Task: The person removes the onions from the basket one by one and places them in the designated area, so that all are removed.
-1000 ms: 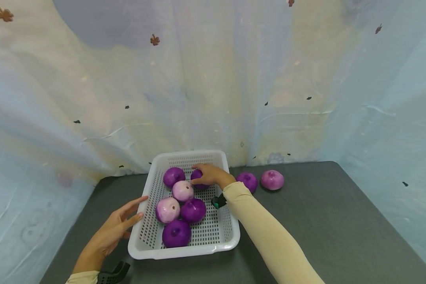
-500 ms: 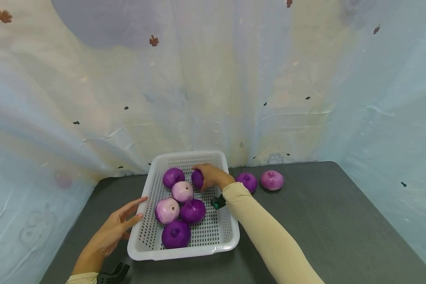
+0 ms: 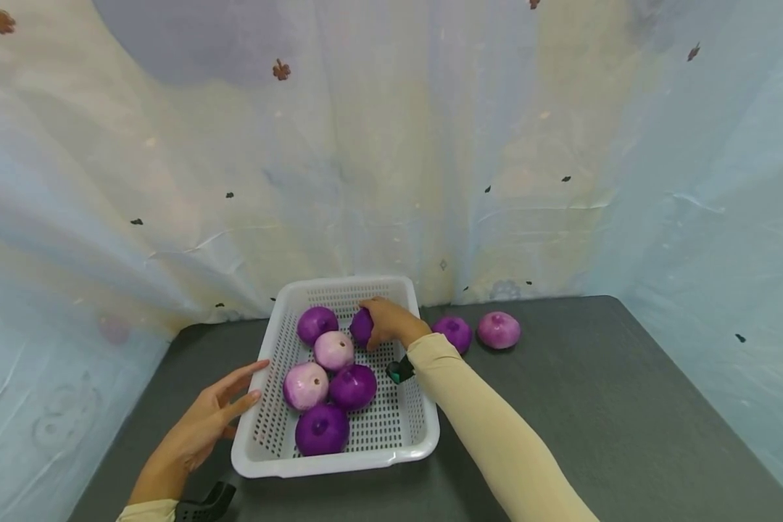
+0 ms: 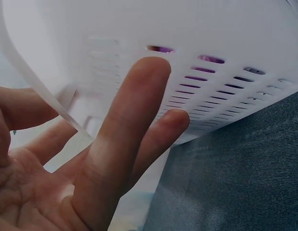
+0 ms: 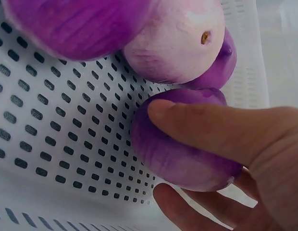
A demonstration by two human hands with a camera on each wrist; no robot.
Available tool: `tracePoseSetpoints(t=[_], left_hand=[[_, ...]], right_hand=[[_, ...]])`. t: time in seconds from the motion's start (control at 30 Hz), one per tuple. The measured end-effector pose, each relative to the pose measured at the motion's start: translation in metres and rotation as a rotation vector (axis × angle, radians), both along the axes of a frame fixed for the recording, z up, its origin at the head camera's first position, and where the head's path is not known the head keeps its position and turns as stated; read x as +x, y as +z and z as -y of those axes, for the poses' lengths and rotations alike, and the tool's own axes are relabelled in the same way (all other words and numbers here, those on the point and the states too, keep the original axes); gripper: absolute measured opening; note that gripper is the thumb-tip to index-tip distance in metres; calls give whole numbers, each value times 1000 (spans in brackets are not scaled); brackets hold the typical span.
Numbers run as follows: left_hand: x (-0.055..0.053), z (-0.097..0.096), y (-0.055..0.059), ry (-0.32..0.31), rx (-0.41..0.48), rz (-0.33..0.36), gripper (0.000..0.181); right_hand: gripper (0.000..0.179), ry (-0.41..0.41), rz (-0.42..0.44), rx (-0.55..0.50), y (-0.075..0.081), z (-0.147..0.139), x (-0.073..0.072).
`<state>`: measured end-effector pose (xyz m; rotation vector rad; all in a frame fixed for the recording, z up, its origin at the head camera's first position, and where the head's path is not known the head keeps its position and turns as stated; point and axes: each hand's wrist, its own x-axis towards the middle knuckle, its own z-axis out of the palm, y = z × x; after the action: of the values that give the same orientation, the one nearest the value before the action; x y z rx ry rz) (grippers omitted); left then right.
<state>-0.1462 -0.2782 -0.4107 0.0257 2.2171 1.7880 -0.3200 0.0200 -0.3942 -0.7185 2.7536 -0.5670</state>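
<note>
A white perforated plastic basket (image 3: 404, 428) holds several purple onions, some dark and some pale. At its far right, my right hand (image 3: 391, 322) grips a dark purple onion (image 3: 361, 328). In the right wrist view, the thumb (image 5: 197, 127) lies across that onion and the other fingers are around its far side. A pale onion (image 5: 180, 43) sits close beside it. My left hand (image 3: 205, 417) holds the basket's left rim. In the left wrist view, two fingers (image 4: 132, 120) extend along the slotted outer wall, while another passes behind the rim.
Two more onions lie on the dark grey table (image 3: 587, 406) right of the basket: a dark purple onion (image 3: 453, 334) and a pinker onion (image 3: 499, 330). A patterned plastic curtain (image 3: 378, 181) hangs behind and at both sides.
My right hand has shifted from over the top of the far right onion to its right side, and more of the onion shows. The left hand stays at the rim.
</note>
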Motion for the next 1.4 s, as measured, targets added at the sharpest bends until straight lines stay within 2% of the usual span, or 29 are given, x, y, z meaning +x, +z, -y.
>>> tracePoseSetpoints(t=[0.33,0.5,0.7,0.9,1.17,1.4], left_hand=[[-2,1,2,3,-10,-14,61],[-1,2,2,0,7,3,62],[1,3,2,16,-1,20,63],[-1,1,1,6,14,23,63],[0,1,1,-16,42,13,62],[0,1,1,-10,41,11,62]], right_hand=[[90,-1,-4,-17,6,2,-2],[90,8,-28,-51,14,1,4],[91,26,-28,-230,38,-9,26],[91,-28,-32,-390,57,-38,57],[88,-66,-12,-500,64,-78,87],[90,-102,-4,-526,64,-100,100]])
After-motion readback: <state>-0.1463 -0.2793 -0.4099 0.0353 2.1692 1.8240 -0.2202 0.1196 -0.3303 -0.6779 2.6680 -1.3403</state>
